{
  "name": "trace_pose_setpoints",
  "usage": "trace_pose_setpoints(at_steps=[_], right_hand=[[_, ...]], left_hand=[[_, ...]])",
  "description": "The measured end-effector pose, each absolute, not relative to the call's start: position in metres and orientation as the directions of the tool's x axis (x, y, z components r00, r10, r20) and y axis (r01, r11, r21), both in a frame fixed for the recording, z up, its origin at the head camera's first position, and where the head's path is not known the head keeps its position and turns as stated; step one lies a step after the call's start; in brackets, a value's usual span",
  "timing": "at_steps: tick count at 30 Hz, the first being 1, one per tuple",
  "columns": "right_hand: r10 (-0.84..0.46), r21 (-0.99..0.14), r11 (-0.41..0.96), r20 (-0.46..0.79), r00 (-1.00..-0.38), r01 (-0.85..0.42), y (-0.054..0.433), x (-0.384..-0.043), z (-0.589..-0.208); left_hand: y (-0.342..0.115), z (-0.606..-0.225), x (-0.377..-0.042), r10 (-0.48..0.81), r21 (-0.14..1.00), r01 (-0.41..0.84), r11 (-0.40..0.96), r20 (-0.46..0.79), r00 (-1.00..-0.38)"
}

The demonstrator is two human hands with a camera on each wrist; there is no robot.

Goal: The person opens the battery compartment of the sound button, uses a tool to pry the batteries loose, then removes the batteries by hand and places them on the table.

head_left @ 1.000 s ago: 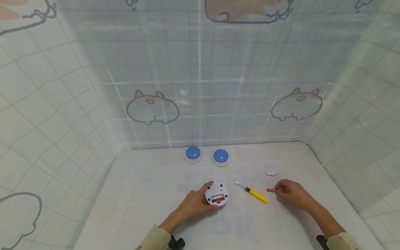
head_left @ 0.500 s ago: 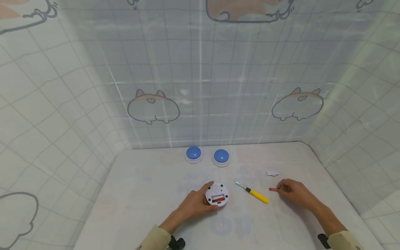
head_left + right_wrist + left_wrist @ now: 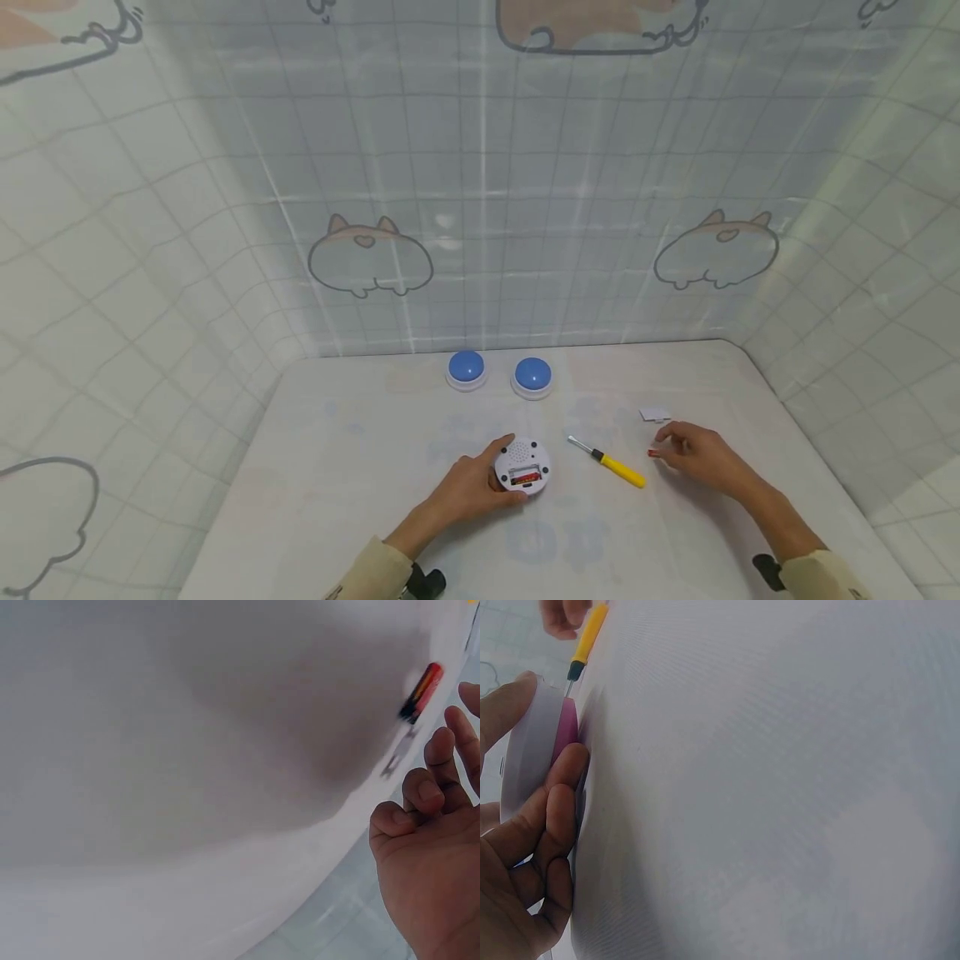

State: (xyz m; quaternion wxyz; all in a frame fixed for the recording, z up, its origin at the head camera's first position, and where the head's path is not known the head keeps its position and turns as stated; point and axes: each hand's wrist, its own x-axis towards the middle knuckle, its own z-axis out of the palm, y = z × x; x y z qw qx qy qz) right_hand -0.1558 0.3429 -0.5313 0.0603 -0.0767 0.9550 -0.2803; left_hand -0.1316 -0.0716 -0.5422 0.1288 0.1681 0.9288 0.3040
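Left hand (image 3: 467, 487) is gripping white device (image 3: 538, 455), likely steadying its upturned battery bay (image 3: 523, 472); right hand (image 3: 699, 457) is hovering, fingers apart, red battery (image 3: 422, 692) at its nine o'clock.

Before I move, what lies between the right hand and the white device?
The head view shows a yellow screwdriver between the white device and right hand, plus a red battery near that hand.

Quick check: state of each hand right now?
Left hand: closed around the edge of the round white device.
Right hand: open, holding nothing, near a red battery.
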Motion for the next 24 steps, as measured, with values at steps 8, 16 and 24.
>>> trace_pose_setpoints(at_steps=[8,16,24], right_hand=[[-0.273,-0.583,0.788,-0.043,-0.961,-0.198,0.306,-0.160,-0.519],[-0.388,-0.637,0.723,-0.051,-0.920,-0.269,0.254,-0.159,-0.510],[-0.504,-0.660,0.659,-0.032,-0.863,-0.360,0.217,-0.153,-0.511]], left_hand=[[-0.073,-0.541,-0.134,0.390,0.613,0.228,0.757,-0.144,-0.909],[-0.074,-0.539,-0.135,0.398,0.619,0.231,0.751,-0.144,-0.906],[-0.077,-0.539,-0.135,0.411,0.631,0.234,0.739,-0.146,-0.900]])
